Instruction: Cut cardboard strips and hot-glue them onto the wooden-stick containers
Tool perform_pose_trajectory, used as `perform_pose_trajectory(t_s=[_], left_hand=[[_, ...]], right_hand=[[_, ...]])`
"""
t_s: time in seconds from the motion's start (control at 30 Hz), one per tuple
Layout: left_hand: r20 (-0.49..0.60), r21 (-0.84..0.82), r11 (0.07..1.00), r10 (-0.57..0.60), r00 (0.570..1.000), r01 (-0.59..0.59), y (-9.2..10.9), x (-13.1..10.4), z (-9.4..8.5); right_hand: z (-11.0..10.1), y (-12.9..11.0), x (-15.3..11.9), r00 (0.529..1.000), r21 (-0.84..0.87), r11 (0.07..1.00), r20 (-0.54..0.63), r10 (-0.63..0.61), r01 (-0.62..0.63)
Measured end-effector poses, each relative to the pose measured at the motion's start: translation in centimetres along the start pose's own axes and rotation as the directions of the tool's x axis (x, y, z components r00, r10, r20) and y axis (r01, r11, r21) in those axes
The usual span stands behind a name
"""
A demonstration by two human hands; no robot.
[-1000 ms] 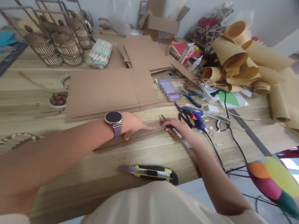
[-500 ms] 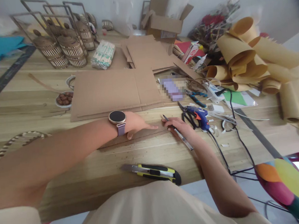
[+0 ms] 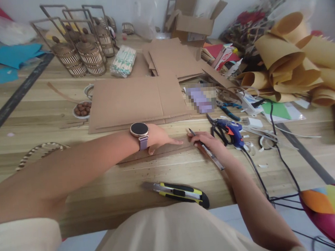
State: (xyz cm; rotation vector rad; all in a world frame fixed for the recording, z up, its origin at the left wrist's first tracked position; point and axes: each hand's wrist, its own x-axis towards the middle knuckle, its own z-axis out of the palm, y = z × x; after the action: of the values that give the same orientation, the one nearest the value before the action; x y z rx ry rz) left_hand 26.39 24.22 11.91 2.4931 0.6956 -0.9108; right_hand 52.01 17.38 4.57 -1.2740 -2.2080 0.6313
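Note:
My left hand, with a watch at its wrist, lies stretched out on a narrow brown cardboard strip, fingers pointing right. At the strip's right end is my right hand, its fingers closed around a pen whose tip points up and left. Between me and the strip, a yellow and black utility knife rests on the wooden table with its blade out. Just beyond my left hand lie large cardboard sheets, stacked flat.
To the right are a blue glue gun with a black cord, black-handled shears and pliers. Rolled brown paper fills the far right. Bamboo lanterns stand at the back left, near a bowl of brown beads.
The whole view has shifted, so everything appears farther right. Both hands keep their places on the strip, and the pen is still in my right hand.

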Motion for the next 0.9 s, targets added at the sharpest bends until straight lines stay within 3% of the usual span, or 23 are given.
perform_pose_trajectory(t_s=[0.37, 0.7, 0.9], left_hand=[[0.027, 0.054, 0.999, 0.006, 1.0, -0.007, -0.01, -0.22, -0.13], [0.073, 0.06, 0.998, -0.028, 0.997, 0.023, 0.33, -0.44, -0.51], [0.037, 0.023, 1.0, -0.013, 0.999, 0.012, 0.39, -0.35, -0.53]], right_hand=[[0.85, 0.42, -0.1, 0.997, 0.004, 1.0, -0.072, -0.022, 0.022], [0.96, 0.64, -0.02, 0.998, 0.021, 1.0, -0.053, -0.015, 0.016], [0.13, 0.34, -0.17, 0.999, 0.024, 1.0, -0.046, -0.001, 0.002]])
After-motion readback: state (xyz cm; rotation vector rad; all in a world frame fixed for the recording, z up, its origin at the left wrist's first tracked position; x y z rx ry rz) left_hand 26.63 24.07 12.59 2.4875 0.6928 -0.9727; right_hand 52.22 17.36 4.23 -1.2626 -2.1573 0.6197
